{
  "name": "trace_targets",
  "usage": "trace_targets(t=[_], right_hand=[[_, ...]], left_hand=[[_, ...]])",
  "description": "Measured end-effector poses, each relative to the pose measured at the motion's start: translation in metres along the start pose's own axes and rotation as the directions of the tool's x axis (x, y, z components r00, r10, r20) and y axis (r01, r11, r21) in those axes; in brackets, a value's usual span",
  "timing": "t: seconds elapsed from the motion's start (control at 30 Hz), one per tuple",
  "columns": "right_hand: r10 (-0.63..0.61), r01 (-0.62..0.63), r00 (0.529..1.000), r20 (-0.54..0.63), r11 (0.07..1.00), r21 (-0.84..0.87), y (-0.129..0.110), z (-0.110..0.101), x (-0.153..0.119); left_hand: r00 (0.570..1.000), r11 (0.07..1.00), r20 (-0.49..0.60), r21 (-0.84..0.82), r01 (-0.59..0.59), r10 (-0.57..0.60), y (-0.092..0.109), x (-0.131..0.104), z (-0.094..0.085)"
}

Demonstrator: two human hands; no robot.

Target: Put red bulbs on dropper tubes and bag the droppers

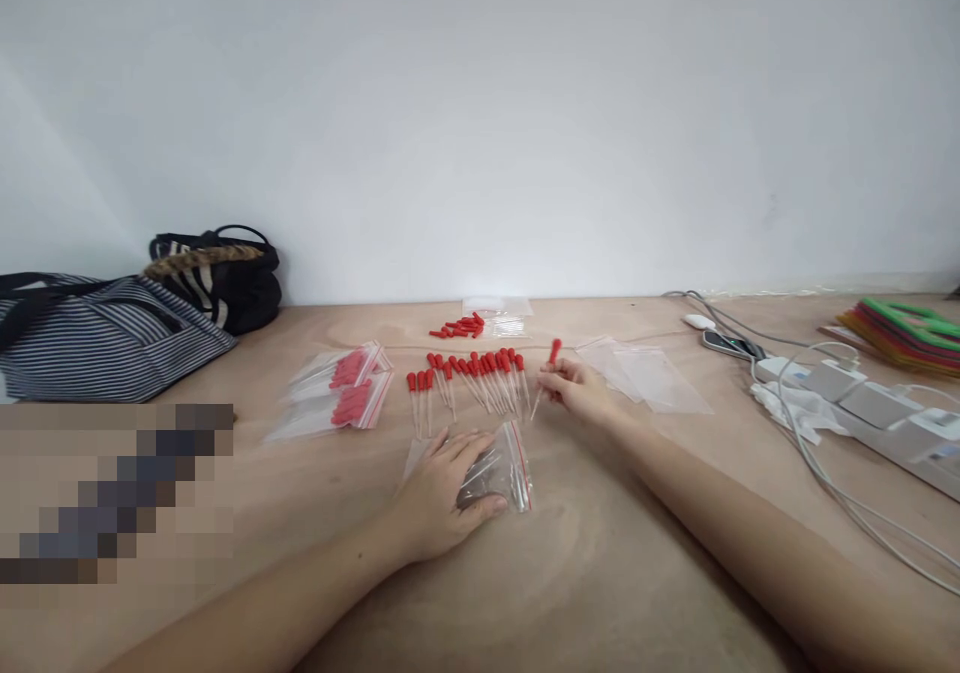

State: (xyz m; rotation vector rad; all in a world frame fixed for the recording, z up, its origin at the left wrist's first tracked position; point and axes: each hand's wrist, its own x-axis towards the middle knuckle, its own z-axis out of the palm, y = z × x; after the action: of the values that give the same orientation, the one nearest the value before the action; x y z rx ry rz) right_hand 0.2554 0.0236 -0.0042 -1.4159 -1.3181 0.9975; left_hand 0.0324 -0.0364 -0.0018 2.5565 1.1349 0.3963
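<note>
My left hand lies with its fingers spread on a clear zip bag that has a red seal line. My right hand pinches a dropper with a red bulb, held upright with its thin clear tube pointing down. Just left of that hand, several red-bulbed droppers lie in a row with their tubes toward me. Behind the row is a small pile of loose red bulbs, beside clear tubes on a plastic bag.
Filled zip bags lie at the left, flat clear bags at the right. A striped bag and a black bag stand far left. Chargers, cables, a phone-like device and coloured frames occupy the right.
</note>
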Motion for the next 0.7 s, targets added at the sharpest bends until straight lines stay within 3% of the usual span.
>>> trace_targets(t=[0.13,0.33,0.43,0.53,0.7], right_hand=[[-0.079,0.065,0.996,0.03,0.948,0.31,0.009,-0.004,-0.039],[-0.066,0.036,0.996,0.06,0.911,0.41,0.013,0.011,-0.063],[-0.042,-0.037,0.986,0.163,0.891,0.452,0.011,0.017,-0.066],[-0.012,-0.109,0.963,0.269,0.895,0.433,0.012,0.016,-0.066],[-0.041,-0.014,0.965,0.259,0.978,0.207,0.015,0.006,-0.06]], left_hand=[[1.0,1.0,-0.004,0.0,0.007,-0.007,0.002,0.0,0.0],[0.999,1.0,-0.032,-0.006,0.008,-0.008,0.003,0.0,0.002],[0.999,1.0,-0.037,-0.005,0.007,-0.007,0.003,0.001,0.002],[1.0,1.0,-0.023,0.001,0.01,-0.01,0.003,0.001,0.002],[0.999,1.0,-0.027,0.007,0.017,-0.017,0.001,0.001,0.004]])
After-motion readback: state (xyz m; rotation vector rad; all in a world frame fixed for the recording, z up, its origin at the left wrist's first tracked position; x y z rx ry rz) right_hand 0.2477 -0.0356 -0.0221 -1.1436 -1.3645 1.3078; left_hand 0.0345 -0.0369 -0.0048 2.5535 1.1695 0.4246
